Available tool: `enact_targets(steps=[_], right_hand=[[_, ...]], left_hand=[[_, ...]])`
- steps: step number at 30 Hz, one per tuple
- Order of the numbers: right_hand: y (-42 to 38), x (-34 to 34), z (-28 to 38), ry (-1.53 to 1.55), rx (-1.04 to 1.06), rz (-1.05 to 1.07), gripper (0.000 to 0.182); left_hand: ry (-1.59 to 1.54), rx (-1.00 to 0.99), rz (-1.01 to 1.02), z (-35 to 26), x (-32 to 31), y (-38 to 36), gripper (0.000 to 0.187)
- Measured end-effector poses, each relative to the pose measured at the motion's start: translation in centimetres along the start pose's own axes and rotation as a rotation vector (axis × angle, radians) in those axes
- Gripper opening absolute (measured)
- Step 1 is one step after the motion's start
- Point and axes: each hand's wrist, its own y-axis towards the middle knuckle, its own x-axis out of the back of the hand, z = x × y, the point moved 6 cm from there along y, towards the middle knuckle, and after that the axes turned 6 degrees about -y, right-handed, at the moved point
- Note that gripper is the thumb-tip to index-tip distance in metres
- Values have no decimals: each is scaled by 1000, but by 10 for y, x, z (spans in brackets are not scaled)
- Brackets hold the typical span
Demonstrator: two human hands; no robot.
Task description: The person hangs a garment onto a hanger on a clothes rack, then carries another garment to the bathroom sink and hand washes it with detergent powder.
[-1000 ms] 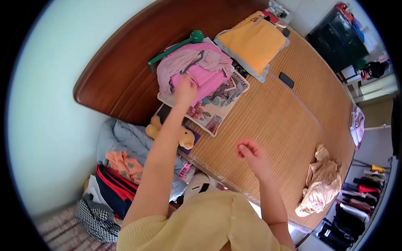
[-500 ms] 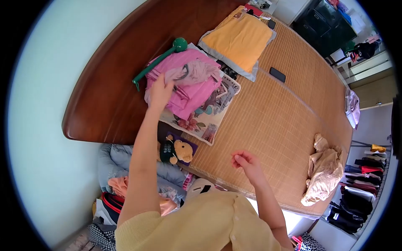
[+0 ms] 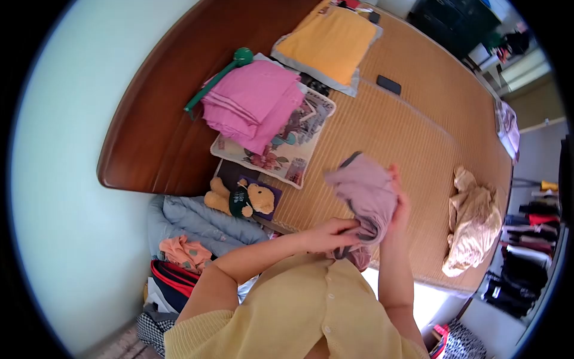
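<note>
A crumpled mauve garment with dark grey trim hangs in front of my body, held up between both hands. My left hand pinches its lower edge near the grey trim. Along its right side my right hand grips the cloth, fingers partly behind it. Folded pink cloth lies in a stack on a flowered pillow mat, farther off to the left. A green long-handled massage hammer rests across the stack's far left edge.
The bed's woven mat bears a phone, a yellow pillow and a rumpled beige cloth. A wooden headboard stands left. Near it are a teddy bear and a grey-blue quilt. Clothes hang at right.
My left hand has lifted the mauve garment off the pink stack and brought it toward my body. My right hand has moved rightward and up and now grips it too.
</note>
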Motion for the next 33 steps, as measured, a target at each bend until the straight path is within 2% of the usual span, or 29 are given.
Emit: enact_targets(steps=[1,3,5,6,7,9,10,13,14,17,19,21,22,24,25,27,28,29,31,32,33], right_hand=[[-10,16,16,71,90,-60,55],[-30,54,32,198,34,-80,55],[-55,86,23,252,-78,-172,54],[-72,101,7,243,-169,-256,54],[-90,112,-7,232,-265,-335,53],[-115,117,-23,-27,-281,-261,58],[-128,122,-25,-159,-292,-219,60],[-157,162,-8,-197,-175,-304,64],[-165,179,1,-141,-143,-265,68],[-203,202,57,-144,136,-40,69],[-246,217,108,-91,324,9,62],[-294,253,149,51,426,-17,54],[-323,275,166,126,474,6,52],[-380,317,202,238,585,96,48],[-414,335,222,271,645,13,47],[-475,366,251,363,763,-136,45],[-510,373,269,353,895,82,44],[-542,390,280,378,967,18,45],[-597,428,293,252,1166,-40,46],[-624,444,297,300,1233,-58,46],[-652,457,300,342,1300,-71,46]], left_hand=[[-103,-64,-4,20,3,5,47],[-507,233,28,65,5,13,74],[-1002,322,-4,66,-6,33,77],[-1053,233,13,70,-10,46,78],[-1040,230,55,69,-17,56,77],[-1016,204,128,67,-35,76,75],[-863,169,81,67,-43,85,73],[-743,272,77,64,-76,99,66],[-626,287,31,69,-88,99,63],[-266,356,-51,100,-132,102,53],[-8,452,12,148,-165,109,45],[229,561,40,169,-206,122,35],[253,472,74,168,-238,137,32],[167,289,102,164,-305,168,24],[60,207,92,161,-340,184,21],[45,154,13,163,-390,218,20],[-32,111,143,158,-423,234,20],[-112,80,267,153,-452,249,21],[-193,80,327,148,-503,271,18],[-237,81,348,149,-526,286,17],[-345,149,525,152,-554,300,16]])
